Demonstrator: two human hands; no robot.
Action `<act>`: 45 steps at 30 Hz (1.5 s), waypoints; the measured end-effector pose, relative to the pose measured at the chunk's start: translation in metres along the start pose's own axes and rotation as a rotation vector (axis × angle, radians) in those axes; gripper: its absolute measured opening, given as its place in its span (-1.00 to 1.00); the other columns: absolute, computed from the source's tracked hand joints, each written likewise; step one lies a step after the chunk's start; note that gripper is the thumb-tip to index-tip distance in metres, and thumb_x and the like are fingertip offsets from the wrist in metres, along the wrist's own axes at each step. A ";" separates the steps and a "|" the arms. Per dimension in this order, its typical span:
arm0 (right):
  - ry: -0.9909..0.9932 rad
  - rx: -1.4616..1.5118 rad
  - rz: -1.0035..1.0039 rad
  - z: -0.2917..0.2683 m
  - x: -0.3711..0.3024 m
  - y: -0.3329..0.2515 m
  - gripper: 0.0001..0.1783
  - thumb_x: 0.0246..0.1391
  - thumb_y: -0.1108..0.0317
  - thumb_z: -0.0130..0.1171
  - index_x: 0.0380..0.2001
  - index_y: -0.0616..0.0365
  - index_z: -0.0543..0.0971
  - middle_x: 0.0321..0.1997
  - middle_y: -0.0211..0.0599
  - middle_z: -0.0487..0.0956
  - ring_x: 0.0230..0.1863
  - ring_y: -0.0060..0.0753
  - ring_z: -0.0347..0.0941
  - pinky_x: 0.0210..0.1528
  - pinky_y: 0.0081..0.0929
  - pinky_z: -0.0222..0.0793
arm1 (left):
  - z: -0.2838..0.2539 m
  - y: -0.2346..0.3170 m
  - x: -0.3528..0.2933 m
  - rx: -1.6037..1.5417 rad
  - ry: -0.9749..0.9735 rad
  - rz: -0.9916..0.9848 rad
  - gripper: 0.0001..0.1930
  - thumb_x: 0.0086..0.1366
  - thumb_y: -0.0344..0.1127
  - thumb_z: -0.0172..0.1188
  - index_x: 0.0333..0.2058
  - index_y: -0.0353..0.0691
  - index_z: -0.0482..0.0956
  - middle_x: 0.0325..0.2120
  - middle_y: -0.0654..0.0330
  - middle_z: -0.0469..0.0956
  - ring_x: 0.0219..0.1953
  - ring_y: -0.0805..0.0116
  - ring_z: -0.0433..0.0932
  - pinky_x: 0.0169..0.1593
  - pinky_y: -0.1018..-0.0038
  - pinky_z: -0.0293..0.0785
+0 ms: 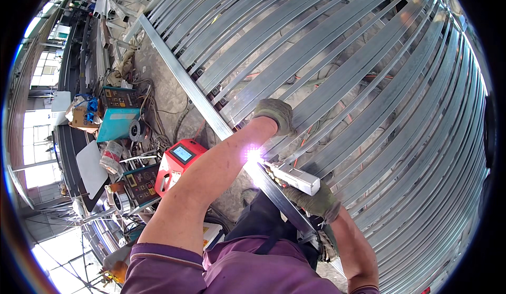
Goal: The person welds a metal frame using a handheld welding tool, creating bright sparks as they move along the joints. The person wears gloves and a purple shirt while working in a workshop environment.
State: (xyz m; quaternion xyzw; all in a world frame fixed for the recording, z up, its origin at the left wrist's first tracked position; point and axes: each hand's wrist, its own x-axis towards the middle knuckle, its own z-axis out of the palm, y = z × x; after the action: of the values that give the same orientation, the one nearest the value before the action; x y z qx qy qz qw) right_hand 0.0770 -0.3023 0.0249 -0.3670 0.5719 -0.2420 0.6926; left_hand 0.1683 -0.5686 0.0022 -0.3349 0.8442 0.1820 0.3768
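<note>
My left hand (276, 116), in a grey-green work glove, is closed over one of the flat metal tubes (348, 83) near its end. My right hand (319, 201), gloved alike, grips a handheld welding torch (296, 178) with a silver box-shaped body. From the torch's tip comes a bright white-violet glare, at the long metal rail (279, 196) where the tube ends meet it. The glare hides the exact contact spot. My left forearm crosses above the rail. The left fingertips are hidden beneath the glove's back.
Rows of parallel metal tubes fill the right side, with concrete floor showing in the gaps. On the left stand a red machine with a screen (182, 157), a teal wire-feeder box (118, 117), wire spools (122, 201) and tangled cables (158, 109).
</note>
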 end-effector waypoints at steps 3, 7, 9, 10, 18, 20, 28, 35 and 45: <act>-0.035 0.030 0.027 -0.003 -0.003 -0.009 -0.56 0.41 0.15 0.39 0.24 0.09 0.65 0.11 -0.27 0.79 0.13 -0.36 0.73 0.19 -0.37 0.66 | 0.002 -0.001 0.000 0.007 0.001 -0.001 -0.33 0.26 0.38 0.38 0.10 -0.02 0.80 0.00 0.06 0.80 0.07 -0.01 0.77 0.11 0.08 0.68; -0.034 0.098 0.014 -0.002 -0.005 -0.004 -0.56 0.41 0.15 0.39 0.24 0.08 0.64 0.13 -0.29 0.78 0.14 -0.39 0.72 0.22 -0.38 0.66 | 0.001 -0.001 0.001 0.019 -0.005 0.005 -0.34 0.27 0.38 0.37 0.11 -0.01 0.79 0.01 0.06 0.80 0.08 0.00 0.77 0.11 0.08 0.68; -0.023 0.166 -0.009 0.000 -0.004 0.002 -0.55 0.41 0.15 0.39 0.24 0.09 0.64 0.14 -0.28 0.78 0.15 -0.39 0.72 0.22 -0.38 0.66 | 0.002 -0.001 0.002 0.019 -0.011 0.004 -0.34 0.27 0.37 0.37 0.12 0.00 0.79 0.01 0.07 0.80 0.08 0.00 0.77 0.12 0.08 0.68; -0.012 0.127 -0.033 0.001 -0.003 0.007 -0.55 0.40 0.15 0.40 0.24 0.09 0.64 0.14 -0.28 0.78 0.16 -0.39 0.72 0.22 -0.38 0.66 | 0.001 -0.001 0.002 0.020 -0.017 0.004 -0.34 0.28 0.37 0.37 0.12 0.00 0.79 0.01 0.07 0.80 0.08 -0.01 0.77 0.12 0.08 0.68; -0.025 0.045 0.019 0.000 -0.003 0.012 -0.52 0.37 0.16 0.44 0.25 0.09 0.64 0.16 -0.27 0.78 0.18 -0.39 0.72 0.22 -0.40 0.65 | 0.008 -0.004 0.007 0.033 0.000 0.006 -0.34 0.28 0.39 0.35 0.12 0.03 0.78 0.00 0.07 0.80 0.07 -0.02 0.76 0.11 0.06 0.68; -0.041 0.079 0.038 -0.001 -0.003 0.010 -0.53 0.38 0.16 0.43 0.25 0.09 0.64 0.17 -0.28 0.77 0.18 -0.40 0.71 0.24 -0.42 0.65 | 0.008 -0.003 0.007 0.033 0.005 -0.003 -0.34 0.28 0.39 0.36 0.12 0.03 0.78 0.01 0.07 0.80 0.07 -0.02 0.76 0.10 0.06 0.68; -0.054 0.171 0.002 0.000 -0.005 0.016 -0.51 0.39 0.16 0.42 0.27 0.07 0.62 0.20 -0.31 0.75 0.20 -0.44 0.69 0.28 -0.45 0.64 | 0.005 -0.002 0.005 0.016 -0.003 -0.007 -0.35 0.25 0.38 0.38 0.11 0.03 0.79 0.01 0.08 0.79 0.07 -0.01 0.76 0.11 0.05 0.66; -0.028 0.129 -0.054 0.001 -0.003 0.027 -0.51 0.37 0.16 0.44 0.26 0.09 0.63 0.16 -0.28 0.77 0.18 -0.42 0.71 0.24 -0.44 0.65 | 0.005 -0.001 0.007 0.028 -0.021 -0.028 -0.37 0.26 0.37 0.38 0.10 0.06 0.79 0.02 0.10 0.79 0.09 0.01 0.75 0.12 0.08 0.66; 0.019 0.046 -0.021 0.001 -0.007 0.035 -0.48 0.35 0.12 0.47 0.26 0.09 0.66 0.09 -0.26 0.80 0.07 -0.39 0.74 0.12 -0.44 0.64 | 0.004 -0.001 0.008 0.051 -0.042 -0.016 -0.36 0.28 0.39 0.36 0.15 0.09 0.76 0.02 0.13 0.78 0.10 0.04 0.75 0.13 0.07 0.66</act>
State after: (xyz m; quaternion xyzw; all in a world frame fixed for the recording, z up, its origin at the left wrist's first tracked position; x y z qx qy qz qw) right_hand 0.0736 -0.2753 0.0017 -0.3546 0.5687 -0.2658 0.6929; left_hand 0.1672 -0.5706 -0.0060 -0.3282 0.8377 0.1643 0.4044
